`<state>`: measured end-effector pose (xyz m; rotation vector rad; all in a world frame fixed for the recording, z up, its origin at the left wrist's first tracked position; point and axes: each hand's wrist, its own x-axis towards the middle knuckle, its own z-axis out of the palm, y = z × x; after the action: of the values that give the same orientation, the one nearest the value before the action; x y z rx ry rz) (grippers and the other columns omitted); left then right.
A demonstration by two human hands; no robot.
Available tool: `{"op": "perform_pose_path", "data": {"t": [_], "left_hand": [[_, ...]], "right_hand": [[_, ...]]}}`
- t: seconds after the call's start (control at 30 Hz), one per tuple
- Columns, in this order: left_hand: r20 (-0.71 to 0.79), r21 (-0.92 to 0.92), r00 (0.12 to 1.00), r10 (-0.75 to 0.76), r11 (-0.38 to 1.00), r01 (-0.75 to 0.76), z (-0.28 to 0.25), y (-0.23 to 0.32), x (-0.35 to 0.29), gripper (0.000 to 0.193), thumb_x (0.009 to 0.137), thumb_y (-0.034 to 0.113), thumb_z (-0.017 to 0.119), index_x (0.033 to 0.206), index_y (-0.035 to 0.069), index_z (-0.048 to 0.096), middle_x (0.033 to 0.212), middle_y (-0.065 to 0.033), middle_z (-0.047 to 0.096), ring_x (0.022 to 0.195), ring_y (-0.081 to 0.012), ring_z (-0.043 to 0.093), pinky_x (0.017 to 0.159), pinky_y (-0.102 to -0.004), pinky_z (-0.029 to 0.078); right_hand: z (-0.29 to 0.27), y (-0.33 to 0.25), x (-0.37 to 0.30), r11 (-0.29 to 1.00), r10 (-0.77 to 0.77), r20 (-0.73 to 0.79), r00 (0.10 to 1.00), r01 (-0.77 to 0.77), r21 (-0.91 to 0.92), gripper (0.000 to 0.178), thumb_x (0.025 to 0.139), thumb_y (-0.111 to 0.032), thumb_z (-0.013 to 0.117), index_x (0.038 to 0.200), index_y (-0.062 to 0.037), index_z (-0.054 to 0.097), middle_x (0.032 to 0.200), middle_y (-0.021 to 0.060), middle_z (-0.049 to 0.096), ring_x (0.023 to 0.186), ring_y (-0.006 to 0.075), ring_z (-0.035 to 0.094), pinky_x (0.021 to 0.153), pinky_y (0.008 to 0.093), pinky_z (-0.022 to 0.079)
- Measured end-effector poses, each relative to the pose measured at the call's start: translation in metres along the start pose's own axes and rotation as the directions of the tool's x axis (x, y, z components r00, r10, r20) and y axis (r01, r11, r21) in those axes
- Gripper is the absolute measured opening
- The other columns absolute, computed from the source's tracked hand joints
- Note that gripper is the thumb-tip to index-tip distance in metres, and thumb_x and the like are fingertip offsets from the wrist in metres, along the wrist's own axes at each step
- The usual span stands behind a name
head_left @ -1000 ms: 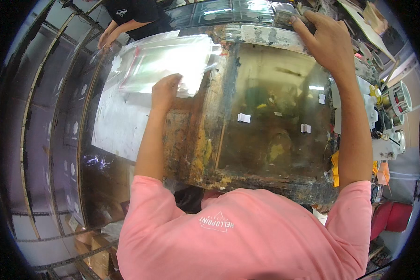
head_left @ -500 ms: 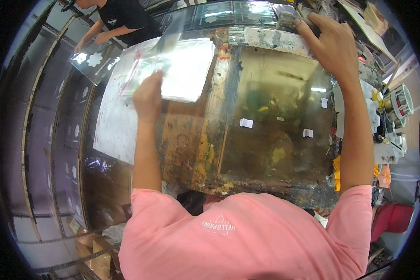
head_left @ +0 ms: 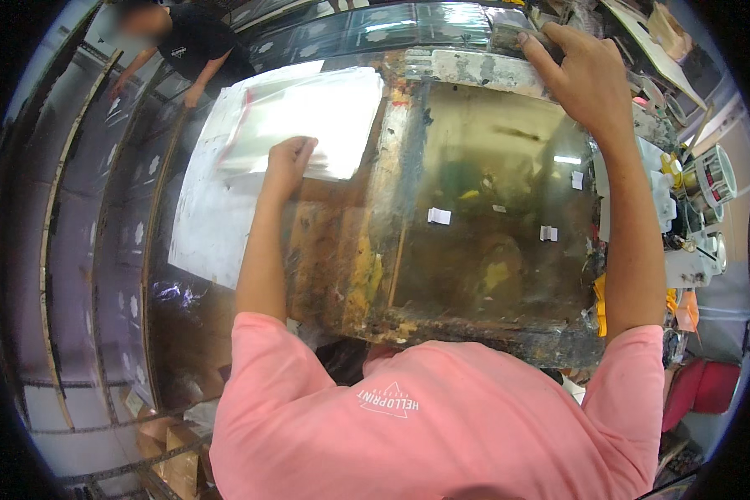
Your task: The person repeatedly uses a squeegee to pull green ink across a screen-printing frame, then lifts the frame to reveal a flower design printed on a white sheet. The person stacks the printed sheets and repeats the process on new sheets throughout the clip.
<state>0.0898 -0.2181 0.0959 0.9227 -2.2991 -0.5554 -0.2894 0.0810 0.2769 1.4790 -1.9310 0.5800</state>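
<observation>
My left hand (head_left: pixel 290 162) is over the near side of a stack of clear plastic bags (head_left: pixel 342 108), its fingertips pinched together. Whether a thin film is between them is hard to see. One bag with a red line along its left edge lies on the stack. At the far right, the fingers of my right hand (head_left: pixel 587 75) are wrapped round a stained dark grey block (head_left: pixel 508 38) at the far end of a framed, see-through yellow-brown panel (head_left: pixel 508 275). Several small pale paper pieces (head_left: pixel 439 217) are on that panel. A paint-spotted whitish bar (head_left: pixel 475 69) runs along its far edge.
White sheets (head_left: pixel 204 217) extend left of the stack on a paint-stained wooden table (head_left: pixel 325 250). A drying rack (head_left: pixel 100 242) with printed clear sheets stands at left, a person in black (head_left: pixel 212 50) beside it. Tubs (head_left: pixel 712 179) stand at right. More printed sheets (head_left: pixel 383 29) lie beyond.
My left hand has come down and slightly right, and the blurred clear film above it no longer shows. The person in black has moved a printed clear sheet out of view. My right hand stays put.
</observation>
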Motion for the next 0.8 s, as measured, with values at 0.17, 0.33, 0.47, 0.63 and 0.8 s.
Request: {"op": "perform_pose_path", "data": {"t": [0.17, 0.33, 0.47, 0.63, 0.8], "left_hand": [[-0.367, 0.251, 0.869, 0.332, 0.935, -0.251, -0.015, 0.037, 0.016, 0.015, 0.100, 0.012, 0.067, 0.108, 0.003, 0.077, 0.105, -0.0144, 0.079, 0.091, -0.0311, 0.074, 0.083, -0.0387, 0.059], [0.067, 0.468, 0.780, 0.622, 0.671, -0.575, 0.047, 0.099, -0.011, 0.020, 0.088, 0.010, 0.070, 0.108, 0.010, 0.073, 0.112, -0.0113, 0.076, 0.106, -0.0324, 0.073, 0.091, -0.0452, 0.059], [0.054, 0.288, 0.779, 0.625, 0.737, -0.612, 0.121, 0.142, -0.035, 0.017, 0.095, 0.013, 0.070, 0.111, 0.008, 0.073, 0.114, -0.0139, 0.076, 0.108, -0.0364, 0.073, 0.092, -0.0453, 0.059], [0.340, 0.036, 0.821, 0.458, 0.866, -0.499, 0.213, 0.207, -0.075, 0.048, 0.100, 0.045, 0.067, 0.126, 0.004, 0.071, 0.130, -0.0227, 0.070, 0.125, -0.0397, 0.066, 0.108, -0.0508, 0.051], [0.346, -0.035, 0.752, 0.561, 0.808, -0.588, 0.261, 0.232, -0.107, 0.105, 0.091, 0.086, 0.049, 0.152, 0.001, 0.055, 0.162, -0.0307, 0.042, 0.156, -0.0463, 0.034, 0.127, -0.0690, 0.014]], "right_hand": [[0.002, 0.005, 0.005, 1.000, 0.025, 0.025, 0.999, -0.025, -0.010, 0.053, 0.101, -0.053, 0.062, 0.118, -0.0043, 0.077, 0.103, 0.0191, 0.076, 0.093, 0.0399, 0.068, 0.086, 0.0451, 0.046], [0.005, 0.002, 0.004, 1.000, 0.000, -0.041, 0.999, 0.000, 0.002, 0.057, 0.101, -0.054, 0.061, 0.123, -0.0032, 0.075, 0.103, 0.0197, 0.076, 0.095, 0.0405, 0.069, 0.086, 0.0471, 0.046], [-0.002, -0.004, 0.006, 0.995, 0.064, -0.030, 0.998, -0.061, 0.080, 0.047, 0.093, -0.044, 0.062, 0.073, -0.0022, 0.066, 0.075, 0.0194, 0.068, 0.080, 0.0405, 0.069, 0.077, 0.0527, 0.049], [-0.006, -0.007, 0.010, 0.995, 0.063, -0.009, 0.998, -0.063, 0.078, 0.048, 0.092, -0.045, 0.061, 0.073, -0.0015, 0.068, 0.076, 0.0207, 0.069, 0.080, 0.0409, 0.069, 0.078, 0.0529, 0.048], [-0.004, -0.003, 0.010, 0.996, 0.040, -0.025, 0.999, -0.038, 0.084, 0.051, 0.092, -0.047, 0.061, 0.075, 0.0009, 0.071, 0.077, 0.0236, 0.070, 0.078, 0.0425, 0.070, 0.074, 0.0535, 0.052]]}}
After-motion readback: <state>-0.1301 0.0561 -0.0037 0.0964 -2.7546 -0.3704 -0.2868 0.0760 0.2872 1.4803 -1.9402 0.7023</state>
